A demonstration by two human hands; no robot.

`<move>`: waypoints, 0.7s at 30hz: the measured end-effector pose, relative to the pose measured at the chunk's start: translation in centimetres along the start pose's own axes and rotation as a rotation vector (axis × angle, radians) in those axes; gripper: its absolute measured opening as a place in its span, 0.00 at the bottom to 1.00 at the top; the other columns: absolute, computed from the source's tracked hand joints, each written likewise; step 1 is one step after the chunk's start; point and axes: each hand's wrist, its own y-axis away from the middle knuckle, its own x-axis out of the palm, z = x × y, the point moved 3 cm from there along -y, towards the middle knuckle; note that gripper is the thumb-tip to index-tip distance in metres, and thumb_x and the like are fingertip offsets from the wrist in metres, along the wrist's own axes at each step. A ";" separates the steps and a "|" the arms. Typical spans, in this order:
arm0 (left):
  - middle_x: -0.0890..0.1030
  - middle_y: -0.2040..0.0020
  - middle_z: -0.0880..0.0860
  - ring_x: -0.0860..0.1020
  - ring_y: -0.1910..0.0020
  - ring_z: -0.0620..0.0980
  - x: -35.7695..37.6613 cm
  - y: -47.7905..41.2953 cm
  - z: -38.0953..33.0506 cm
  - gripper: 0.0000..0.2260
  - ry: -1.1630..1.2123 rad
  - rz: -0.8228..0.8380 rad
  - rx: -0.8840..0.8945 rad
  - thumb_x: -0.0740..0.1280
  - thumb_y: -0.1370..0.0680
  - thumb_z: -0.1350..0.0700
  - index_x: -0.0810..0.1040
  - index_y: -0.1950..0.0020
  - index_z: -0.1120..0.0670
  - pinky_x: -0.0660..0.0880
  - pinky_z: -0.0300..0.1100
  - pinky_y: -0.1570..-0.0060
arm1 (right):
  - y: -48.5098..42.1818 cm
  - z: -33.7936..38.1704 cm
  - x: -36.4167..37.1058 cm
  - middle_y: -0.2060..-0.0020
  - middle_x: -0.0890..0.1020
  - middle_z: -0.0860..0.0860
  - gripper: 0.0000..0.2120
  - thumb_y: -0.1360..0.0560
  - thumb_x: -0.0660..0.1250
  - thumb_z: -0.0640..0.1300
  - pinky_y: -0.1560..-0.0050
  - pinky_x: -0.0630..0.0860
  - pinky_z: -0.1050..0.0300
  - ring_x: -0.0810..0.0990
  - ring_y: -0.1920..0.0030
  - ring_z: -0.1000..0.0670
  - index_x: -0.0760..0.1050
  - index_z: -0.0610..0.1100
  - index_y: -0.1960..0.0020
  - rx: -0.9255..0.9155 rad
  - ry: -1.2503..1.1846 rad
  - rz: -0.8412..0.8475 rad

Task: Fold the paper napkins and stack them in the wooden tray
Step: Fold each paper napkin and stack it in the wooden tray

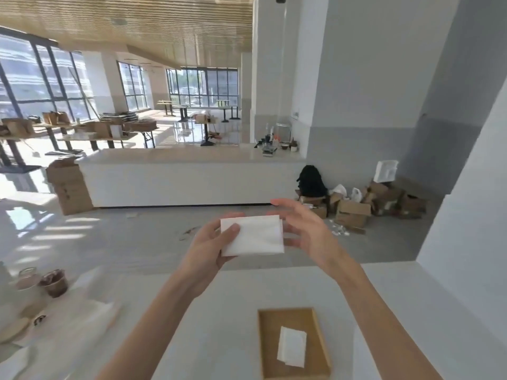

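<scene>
Folding is judged under way: a paper napkin (252, 235) is held in the air above the white counter (225, 311), pinched at its left edge by the left hand (211, 242), while the right hand (299, 229) is cupped loosely against its right edge, probably to square the fold. One folded napkin (292, 346) already lies in the wooden tray (318, 338) below.

2 folded napkins (252, 235) (292, 346), 1 wooden tray (293, 316), 2 hands (204, 242) (307, 229), 1 dessert cup (55, 283).
</scene>
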 end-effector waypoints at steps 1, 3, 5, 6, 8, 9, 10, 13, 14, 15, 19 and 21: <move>0.84 0.47 0.53 0.82 0.55 0.46 1.0 -0.6 0.9 0.12 0.011 0.017 -0.013 0.64 0.19 0.60 0.78 0.36 0.54 0.81 0.37 0.59 | 0.6 -0.6 -1.1 0.47 0.84 0.50 0.12 0.19 0.64 0.45 0.51 0.81 0.54 0.84 0.49 0.50 0.78 0.51 0.37 0.062 -0.006 -0.052; 0.83 0.47 0.54 0.82 0.53 0.48 2.7 -1.5 2.4 0.13 0.005 0.055 -0.035 0.64 0.18 0.60 0.77 0.35 0.53 0.82 0.39 0.56 | 1.4 -2.3 -2.8 0.49 0.84 0.48 0.13 0.21 0.68 0.48 0.55 0.82 0.56 0.84 0.52 0.51 0.76 0.49 0.37 0.142 0.059 -0.123; 0.82 0.46 0.54 0.82 0.50 0.50 3.9 -2.4 3.7 0.13 -0.035 0.078 -0.059 0.64 0.18 0.60 0.76 0.34 0.52 0.82 0.44 0.51 | 1.8 -3.7 -4.3 0.48 0.85 0.45 0.12 0.22 0.70 0.44 0.57 0.82 0.57 0.85 0.54 0.51 0.77 0.49 0.39 0.164 0.103 -0.189; 0.82 0.45 0.54 0.81 0.49 0.50 4.4 -2.7 4.4 0.13 -0.055 0.089 -0.084 0.63 0.18 0.60 0.76 0.33 0.52 0.81 0.47 0.47 | 2.0 -4.3 -5.0 0.48 0.85 0.45 0.11 0.22 0.70 0.44 0.58 0.81 0.59 0.85 0.54 0.52 0.77 0.49 0.40 0.165 0.126 -0.223; 0.81 0.43 0.55 0.81 0.46 0.52 5.3 -3.6 6.1 0.13 -0.099 0.129 -0.144 0.62 0.17 0.59 0.75 0.33 0.53 0.80 0.49 0.43 | 2.1 -5.7 -6.9 0.51 0.86 0.48 0.09 0.21 0.68 0.44 0.60 0.79 0.62 0.84 0.56 0.53 0.78 0.50 0.41 0.155 0.225 -0.291; 0.81 0.43 0.55 0.80 0.46 0.52 5.7 -4.0 7.0 0.13 -0.139 0.141 -0.163 0.61 0.17 0.59 0.75 0.33 0.54 0.80 0.47 0.44 | 2.0 -6.3 -7.8 0.52 0.86 0.49 0.08 0.21 0.68 0.44 0.59 0.78 0.61 0.83 0.56 0.52 0.78 0.51 0.42 0.149 0.288 -0.300; 0.81 0.43 0.54 0.80 0.47 0.50 5.9 -4.6 7.8 0.12 -0.205 0.142 -0.163 0.62 0.17 0.57 0.75 0.33 0.54 0.79 0.43 0.47 | 1.9 -6.9 -8.6 0.53 0.86 0.51 0.07 0.21 0.68 0.45 0.59 0.77 0.61 0.83 0.56 0.52 0.78 0.53 0.43 0.148 0.348 -0.283; 0.83 0.43 0.52 0.82 0.48 0.47 6.3 -6.2 10.4 0.14 -0.450 0.215 -0.149 0.67 0.19 0.51 0.76 0.34 0.51 0.77 0.35 0.52 | 1.2 -8.9 -10.1 0.55 0.86 0.55 0.07 0.20 0.67 0.47 0.60 0.74 0.62 0.82 0.57 0.54 0.80 0.56 0.45 0.205 0.483 -0.103; 0.84 0.45 0.51 0.83 0.49 0.45 6.5 -6.6 11.5 0.13 -0.497 0.266 -0.175 0.68 0.20 0.51 0.77 0.36 0.51 0.76 0.34 0.54 | 0.9 -9.6 -10.5 0.54 0.86 0.55 0.08 0.20 0.66 0.46 0.59 0.75 0.63 0.83 0.56 0.55 0.80 0.56 0.44 0.232 0.497 -0.044; 0.85 0.48 0.51 0.83 0.52 0.44 6.7 -7.1 12.6 0.12 -0.534 0.305 -0.201 0.69 0.20 0.52 0.79 0.38 0.53 0.75 0.34 0.55 | 0.6 -10.5 -11.1 0.53 0.86 0.54 0.08 0.20 0.66 0.45 0.59 0.75 0.63 0.83 0.55 0.54 0.80 0.56 0.44 0.254 0.500 -0.008; 0.84 0.53 0.51 0.81 0.57 0.44 6.3 -8.8 18.3 0.10 -0.514 0.207 -0.302 0.68 0.19 0.54 0.82 0.45 0.59 0.75 0.34 0.58 | -0.1 -15.4 -13.1 0.48 0.85 0.49 0.12 0.19 0.63 0.51 0.53 0.79 0.61 0.83 0.51 0.53 0.78 0.53 0.38 0.340 0.313 -0.079; 0.85 0.51 0.55 0.82 0.55 0.49 5.4 -9.2 22.1 0.10 -0.445 0.076 -0.362 0.67 0.19 0.53 0.81 0.44 0.58 0.77 0.37 0.56 | 0.9 -19.8 -14.1 0.43 0.84 0.47 0.22 0.22 0.63 0.60 0.44 0.80 0.53 0.84 0.46 0.52 0.72 0.53 0.31 0.467 0.084 -0.146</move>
